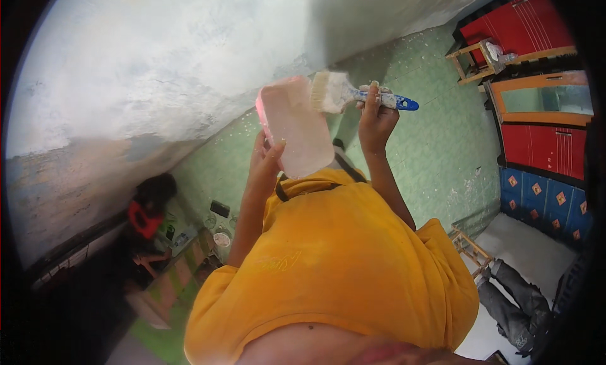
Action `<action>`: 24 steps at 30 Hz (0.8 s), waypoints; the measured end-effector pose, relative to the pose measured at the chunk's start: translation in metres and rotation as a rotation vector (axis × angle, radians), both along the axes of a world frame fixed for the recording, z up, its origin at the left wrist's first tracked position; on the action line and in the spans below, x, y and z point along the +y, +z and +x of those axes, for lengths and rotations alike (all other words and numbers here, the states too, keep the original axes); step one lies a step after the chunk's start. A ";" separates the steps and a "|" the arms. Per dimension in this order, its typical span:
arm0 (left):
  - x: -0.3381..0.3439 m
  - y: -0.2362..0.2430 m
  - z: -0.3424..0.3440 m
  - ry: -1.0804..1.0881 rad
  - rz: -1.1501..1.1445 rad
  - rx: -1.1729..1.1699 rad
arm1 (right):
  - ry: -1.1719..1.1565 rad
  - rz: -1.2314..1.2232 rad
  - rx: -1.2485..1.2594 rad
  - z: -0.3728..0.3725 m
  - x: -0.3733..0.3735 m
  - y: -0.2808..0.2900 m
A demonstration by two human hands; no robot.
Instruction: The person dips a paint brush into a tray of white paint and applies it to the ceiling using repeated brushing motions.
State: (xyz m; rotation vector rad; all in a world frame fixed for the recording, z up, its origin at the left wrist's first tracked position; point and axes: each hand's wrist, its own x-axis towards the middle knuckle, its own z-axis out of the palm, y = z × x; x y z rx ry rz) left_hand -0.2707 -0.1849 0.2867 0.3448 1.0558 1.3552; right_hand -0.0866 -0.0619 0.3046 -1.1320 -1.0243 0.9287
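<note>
In my left hand (268, 155) is a shallow pink plastic tray (295, 128), gripped by its near left side and tipped toward me, with a pale coating inside. My right hand (377, 115) is closed round the blue handle of a wide paintbrush (338, 92), which is smeared with white paint. Its pale bristles point left, at the tray's upper right edge; whether they touch it I cannot tell. Beyond both hands rises a wall (189, 62), white and patchy, with bare greyish-brown areas lower down on the left.
White specks dot the green tiled floor (429, 100). A wooden stool (473, 62) stands by red and wooden furniture (543, 150) on the right. At the lower left, a person in red (145, 216) is near a low table, with a white tub (221, 239) close by. Dark trousers (517, 302) lie lower right.
</note>
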 end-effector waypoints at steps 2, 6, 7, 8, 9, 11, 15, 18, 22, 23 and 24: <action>0.002 0.002 0.005 -0.030 0.007 0.015 | -0.052 0.025 -0.025 0.008 0.009 -0.005; 0.011 0.006 0.025 0.000 -0.014 0.033 | -0.071 0.046 -0.059 0.036 0.038 -0.005; 0.015 0.003 0.031 0.009 -0.031 0.023 | -0.051 -0.069 0.014 0.043 0.044 -0.003; 0.018 0.001 0.035 0.011 -0.049 0.014 | -0.036 -0.186 0.086 0.049 0.048 -0.003; 0.020 -0.002 0.038 0.026 -0.057 0.020 | 0.004 -0.223 0.123 0.054 0.051 -0.009; 0.024 -0.008 0.045 0.031 -0.081 0.069 | 0.063 -0.257 0.214 0.056 0.053 -0.014; 0.039 -0.014 0.053 0.119 -0.051 0.072 | 0.201 -0.401 0.403 0.056 0.058 -0.023; 0.046 -0.010 0.052 0.147 -0.020 0.070 | 0.306 -0.435 0.510 0.049 0.062 -0.034; 0.042 -0.002 0.035 0.129 0.026 0.043 | 0.292 -0.493 0.509 0.032 0.060 -0.039; 0.039 -0.002 0.027 0.121 0.034 0.027 | 0.276 -0.479 0.491 0.029 0.060 -0.042; 0.035 -0.005 0.017 0.109 0.045 0.032 | 0.259 -0.464 0.472 0.024 0.060 -0.044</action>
